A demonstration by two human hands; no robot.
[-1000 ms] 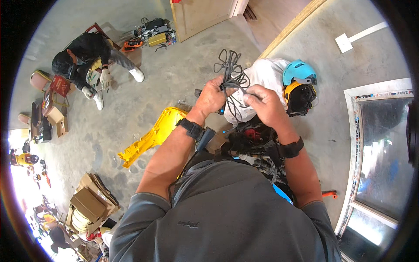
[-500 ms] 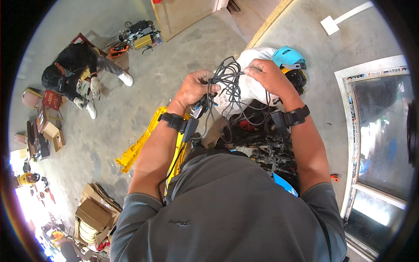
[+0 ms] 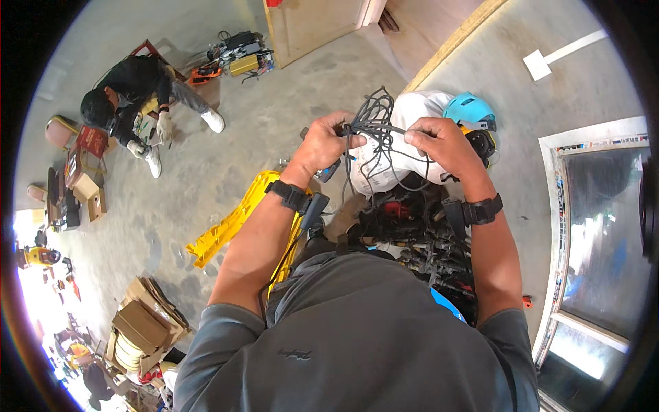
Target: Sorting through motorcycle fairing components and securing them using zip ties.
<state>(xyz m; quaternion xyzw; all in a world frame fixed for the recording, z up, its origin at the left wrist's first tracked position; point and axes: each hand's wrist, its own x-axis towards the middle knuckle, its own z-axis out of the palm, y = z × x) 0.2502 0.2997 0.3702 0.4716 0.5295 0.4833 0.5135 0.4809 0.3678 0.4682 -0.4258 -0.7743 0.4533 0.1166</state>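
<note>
The bundle of dark cables (image 3: 376, 122) is a loose tangle of thin black loops, gathered at one end and splaying upward, held at chest height above a white sack (image 3: 405, 147). My left hand (image 3: 328, 141) is closed tight around the gathered end; my right hand (image 3: 443, 143) pinches strands on the other side. A blue helmet (image 3: 468, 110) lies just beside the sack, a yellow tool (image 3: 237, 220) on the concrete floor (image 3: 206, 178).

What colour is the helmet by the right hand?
Light blue helmet, seen in the head view.
</note>
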